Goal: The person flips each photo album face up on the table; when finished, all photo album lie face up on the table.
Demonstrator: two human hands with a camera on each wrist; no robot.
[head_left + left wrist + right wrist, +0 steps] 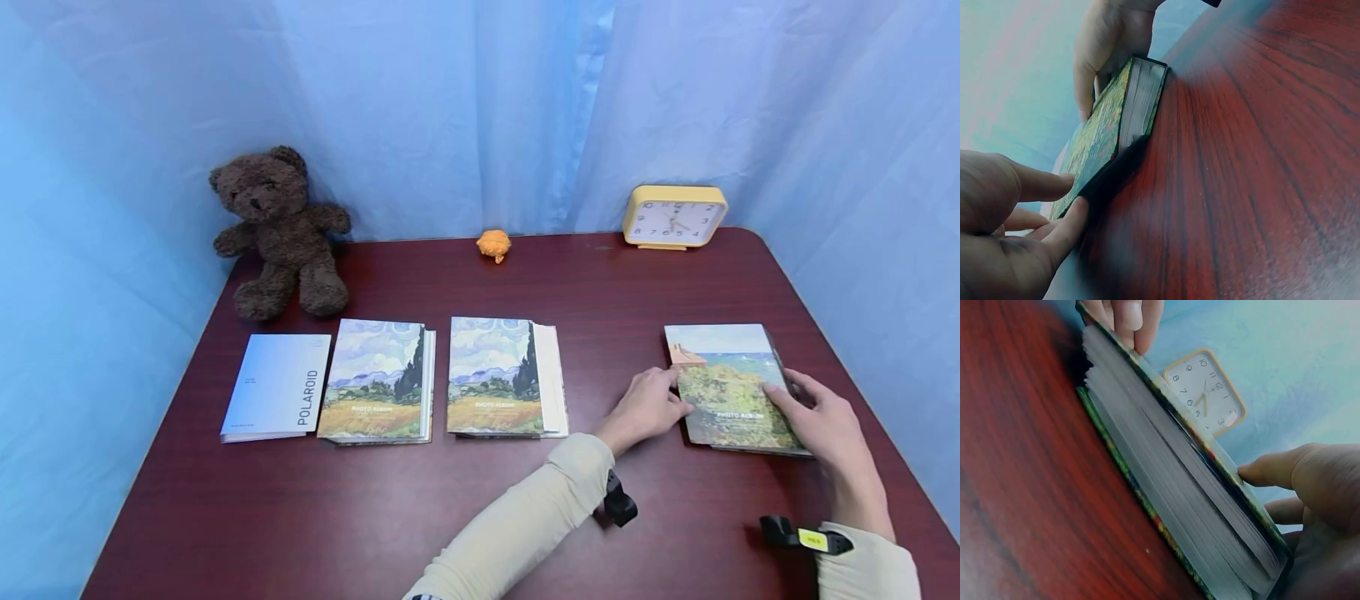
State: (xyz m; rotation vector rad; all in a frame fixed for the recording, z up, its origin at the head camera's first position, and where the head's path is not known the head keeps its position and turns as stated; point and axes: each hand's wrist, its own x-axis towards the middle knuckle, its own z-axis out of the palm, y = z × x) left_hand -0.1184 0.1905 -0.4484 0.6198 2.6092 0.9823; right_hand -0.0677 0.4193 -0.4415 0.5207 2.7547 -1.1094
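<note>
At the right of the table lies a photo album (731, 392) with a painted coastal landscape on its cover. My left hand (645, 404) holds its left edge, the spine side. In the left wrist view, the thumb and a finger of my left hand (1016, 219) touch the album's corner (1100, 131). My right hand (828, 421) grips the opposite edge, thumb on the cover. The right wrist view shows the album's thick page edges (1172, 481) between the covers, with my right hand (1316, 494) at one end. Some of my right fingers are hidden.
Two matching landscape photo albums, one left (375, 383) and one nearer the middle (495, 379), lie beside a blue-white POLAROID album (273, 387). Behind them are a brown teddy bear (281, 233), a small orange object (494, 245) and a yellow clock (675, 217). Blue curtains surround the table.
</note>
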